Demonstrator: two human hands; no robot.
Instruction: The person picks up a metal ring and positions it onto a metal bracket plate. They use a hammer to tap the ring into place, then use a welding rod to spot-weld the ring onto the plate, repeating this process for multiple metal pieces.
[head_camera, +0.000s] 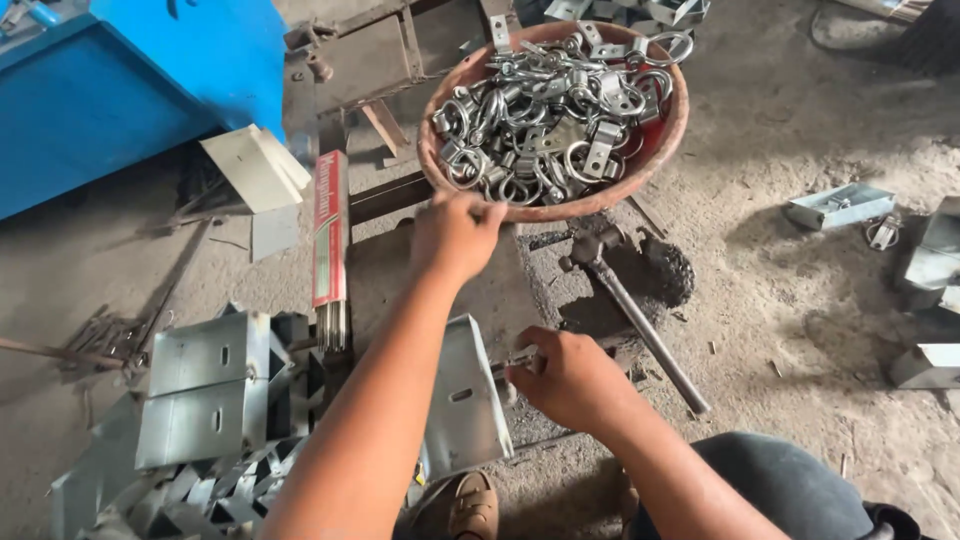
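A folded galvanised bracket (462, 400) stands on edge on the gritty floor, near centre, steadied by the right hand (570, 378), whose fingers are curled around a small metal fitting at the plate's right edge. The left hand (452, 233) reaches farther out, fingers bunched at the near rim of the rusty bowl (675, 130) heaped with steel rings and clips (550, 110); whether it grips one I cannot tell. A tug on that tangled heap could tip the bowl off its perch and scatter parts over the hammer (635, 320), right.
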